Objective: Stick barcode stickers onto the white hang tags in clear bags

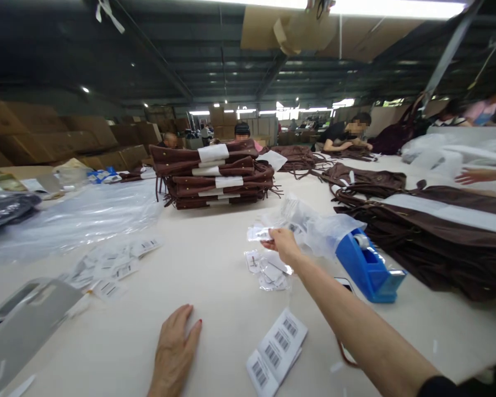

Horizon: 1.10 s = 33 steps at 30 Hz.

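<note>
The small clear plastic packet [259, 234] sits pinched in my right hand [284, 245], far forward over the table and right of centre, its long axis running leftward from my fingers. A crumpled clear bag [314, 226] lies just behind. My left hand [174, 353] rests flat, released, much nearer me.

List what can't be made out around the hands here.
- Head view: print on the barcode sheet is too small to read.
- What the right hand pinches: small, pale, blurred against the plastic bag.
- The left hand, flat on the table, has its wrist cut off by the bottom edge.
</note>
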{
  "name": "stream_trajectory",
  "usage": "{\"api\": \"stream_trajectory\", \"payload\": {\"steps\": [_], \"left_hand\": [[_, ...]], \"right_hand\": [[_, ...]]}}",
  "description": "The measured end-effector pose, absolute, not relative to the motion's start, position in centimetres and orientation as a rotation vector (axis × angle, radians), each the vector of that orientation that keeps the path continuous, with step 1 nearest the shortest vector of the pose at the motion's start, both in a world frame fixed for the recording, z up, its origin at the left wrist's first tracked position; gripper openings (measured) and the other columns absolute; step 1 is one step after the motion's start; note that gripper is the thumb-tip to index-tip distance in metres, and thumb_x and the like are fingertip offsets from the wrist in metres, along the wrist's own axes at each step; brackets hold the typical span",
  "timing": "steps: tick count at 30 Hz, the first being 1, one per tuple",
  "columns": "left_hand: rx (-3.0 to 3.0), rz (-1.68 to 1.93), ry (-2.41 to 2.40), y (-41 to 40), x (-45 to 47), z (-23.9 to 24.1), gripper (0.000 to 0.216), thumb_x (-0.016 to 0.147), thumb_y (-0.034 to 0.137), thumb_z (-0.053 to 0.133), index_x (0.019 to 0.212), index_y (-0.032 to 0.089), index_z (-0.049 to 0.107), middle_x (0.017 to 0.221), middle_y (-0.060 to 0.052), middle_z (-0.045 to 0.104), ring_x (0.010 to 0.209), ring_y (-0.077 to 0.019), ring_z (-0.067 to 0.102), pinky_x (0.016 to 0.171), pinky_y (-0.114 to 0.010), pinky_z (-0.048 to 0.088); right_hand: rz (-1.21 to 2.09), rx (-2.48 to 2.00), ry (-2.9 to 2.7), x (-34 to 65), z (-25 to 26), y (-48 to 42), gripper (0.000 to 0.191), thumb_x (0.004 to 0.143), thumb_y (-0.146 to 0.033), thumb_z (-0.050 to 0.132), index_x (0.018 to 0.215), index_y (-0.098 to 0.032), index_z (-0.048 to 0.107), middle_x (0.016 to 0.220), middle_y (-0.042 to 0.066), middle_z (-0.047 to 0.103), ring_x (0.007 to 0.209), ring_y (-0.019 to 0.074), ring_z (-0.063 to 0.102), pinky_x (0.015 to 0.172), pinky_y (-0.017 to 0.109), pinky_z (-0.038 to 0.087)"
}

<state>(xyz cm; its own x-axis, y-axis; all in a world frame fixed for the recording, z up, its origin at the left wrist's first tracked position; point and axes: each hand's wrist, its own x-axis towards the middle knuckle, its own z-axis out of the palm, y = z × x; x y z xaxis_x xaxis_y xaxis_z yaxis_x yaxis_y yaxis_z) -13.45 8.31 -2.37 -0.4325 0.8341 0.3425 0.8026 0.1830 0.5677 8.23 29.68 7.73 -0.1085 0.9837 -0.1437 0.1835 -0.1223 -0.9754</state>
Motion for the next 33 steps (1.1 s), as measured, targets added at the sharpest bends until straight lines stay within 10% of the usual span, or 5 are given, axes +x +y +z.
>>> {"api": "stream_trajectory", "payload": {"steps": [6, 20, 33], "left_hand": [[1.982, 0.987, 2.41, 7.9, -13.9, -4.3, 0.031, 0.078, 0.037, 0.047, 0.097, 0.015, 0.059, 0.103, -0.012, 0.061, 0.099, -0.0246, 0.053, 0.09, -0.045, 0.044], [1.872, 0.63, 1.868, 8.4, 0.9, 1.6, 0.03, 0.063, 0.031, 0.065, 0.089, 0.019, 0.058, 0.094, -0.007, 0.057, 0.091, -0.0259, 0.05, 0.08, -0.043, 0.042], [2.283, 0.96, 2.07, 9.3, 3.4, -3.9, 0.036, 0.079, 0.034, 0.049, 0.108, 0.013, 0.049, 0.101, -0.016, 0.059, 0.091, -0.0241, 0.06, 0.074, -0.033, 0.053]], "right_hand": [[0.909, -1.424, -1.8, 11.5, 7.2, 28.8, 0.021, 0.08, -0.025, 0.053, 0.097, -0.015, 0.058, 0.102, 0.009, 0.058, 0.096, 0.0196, 0.053, 0.087, 0.037, 0.039], [0.65, -1.208, -2.35, 17.4, 1.7, 16.7, 0.027, 0.083, -0.018, 0.042, 0.106, -0.017, 0.055, 0.108, 0.009, 0.056, 0.104, 0.0194, 0.047, 0.094, 0.034, 0.037], [0.161, -1.562, -2.277, 13.5, 1.6, 24.8, 0.019, 0.084, -0.027, 0.045, 0.097, -0.018, 0.054, 0.102, 0.011, 0.058, 0.101, 0.0248, 0.047, 0.083, 0.037, 0.034]]}}
